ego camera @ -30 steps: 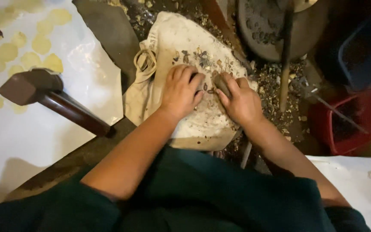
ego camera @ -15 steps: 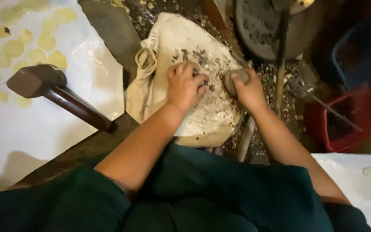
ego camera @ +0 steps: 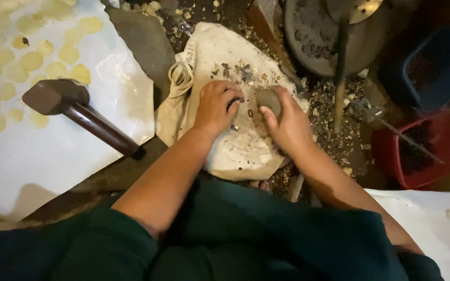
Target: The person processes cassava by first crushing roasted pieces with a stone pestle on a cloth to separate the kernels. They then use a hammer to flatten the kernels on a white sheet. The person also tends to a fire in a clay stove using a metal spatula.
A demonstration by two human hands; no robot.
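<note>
A dirty cream cloth bag (ego camera: 220,57) lies spread on the ground, strewn with small dark shell bits. My left hand (ego camera: 216,106) rests on the cloth with its fingers curled over something small and dark. My right hand (ego camera: 285,122) grips a rounded grey stone (ego camera: 267,99) just right of the left hand, low over the cloth. Both forearms reach out over my dark green clothing (ego camera: 246,234).
A brown wooden mallet (ego camera: 74,112) lies on a white sheet (ego camera: 42,151) with pale yellow round pieces at the left. At the right stand a red tub (ego camera: 417,151), a blue tub (ego camera: 433,67) and a round dark metal pan (ego camera: 319,34). Shell litter covers the ground between.
Both hands have shifted slightly toward the middle of the cloth. The stone in my right hand now sits closer to the left fingers. The camera has moved in a little.
</note>
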